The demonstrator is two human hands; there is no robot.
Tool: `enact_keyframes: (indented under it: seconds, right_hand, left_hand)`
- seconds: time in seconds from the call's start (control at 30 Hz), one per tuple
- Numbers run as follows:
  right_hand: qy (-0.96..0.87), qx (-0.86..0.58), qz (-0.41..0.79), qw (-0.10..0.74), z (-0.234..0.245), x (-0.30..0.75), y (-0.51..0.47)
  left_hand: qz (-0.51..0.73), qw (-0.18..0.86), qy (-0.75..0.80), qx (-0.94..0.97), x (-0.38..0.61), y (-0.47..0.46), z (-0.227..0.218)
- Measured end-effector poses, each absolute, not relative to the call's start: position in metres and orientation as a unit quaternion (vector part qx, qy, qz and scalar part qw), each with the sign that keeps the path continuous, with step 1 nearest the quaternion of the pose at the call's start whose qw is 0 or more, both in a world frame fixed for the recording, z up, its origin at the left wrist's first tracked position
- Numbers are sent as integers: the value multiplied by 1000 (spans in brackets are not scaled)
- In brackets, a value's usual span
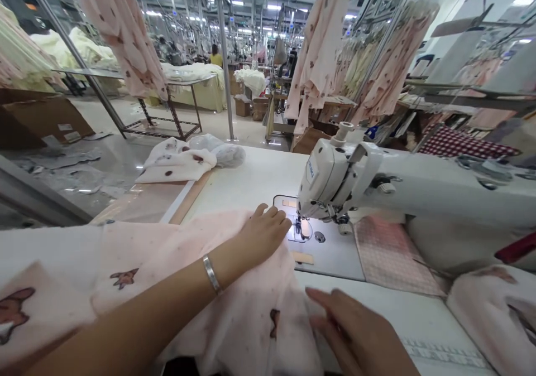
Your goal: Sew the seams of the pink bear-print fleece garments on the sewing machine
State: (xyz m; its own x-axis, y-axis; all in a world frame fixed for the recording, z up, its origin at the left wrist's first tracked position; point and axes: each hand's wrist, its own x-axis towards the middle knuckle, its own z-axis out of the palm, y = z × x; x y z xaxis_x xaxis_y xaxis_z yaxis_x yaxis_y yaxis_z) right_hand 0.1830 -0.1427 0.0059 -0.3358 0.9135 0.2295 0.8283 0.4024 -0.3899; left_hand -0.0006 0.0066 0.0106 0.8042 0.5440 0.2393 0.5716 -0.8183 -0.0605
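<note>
Pink fabric (243,309) drapes — beneath the left fingers (281,220).

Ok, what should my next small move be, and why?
Probably ease the pink cloth rightward with your left hand: that hand rests on it, and its edge appears just left of the metal foot of the sewing machine.

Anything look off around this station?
Yes, the floor at left: crumpled wrapping lies strewn beside the cardboard box, looking like litter rather than stored material. No obvious spill or damage at the sewing machine.
</note>
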Motion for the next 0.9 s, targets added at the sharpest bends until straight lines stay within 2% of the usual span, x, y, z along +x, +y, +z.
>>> enact_keyframes:
  seconds: [0.13, 0.2, 0.47, 0.7, 0.9]
  right_hand:
    - [-737, -589, 218, 252, 15, 168, -100]
    - [-728, -599, 227, 245, 14, 159, -89]
    - [-804, -568, 109, 137, 9, 165, -83]
    - [-854, -514, 28, 78, 7, 189, -48]
    - [-850, -524, -30, 46, 2, 205, -33]
  left_hand:
    - [-145, 64, -289, -944, -11, 3, 4]
    - [-153, 69, -288, -943, -12, 5, 3]
    - [-166, 84, -395, -900, 5, -6, 17]
    - [-137, -43, -356, -924, -5, -68, -11]
    - [-129, -101, -327, -931, -14, -52, -3]
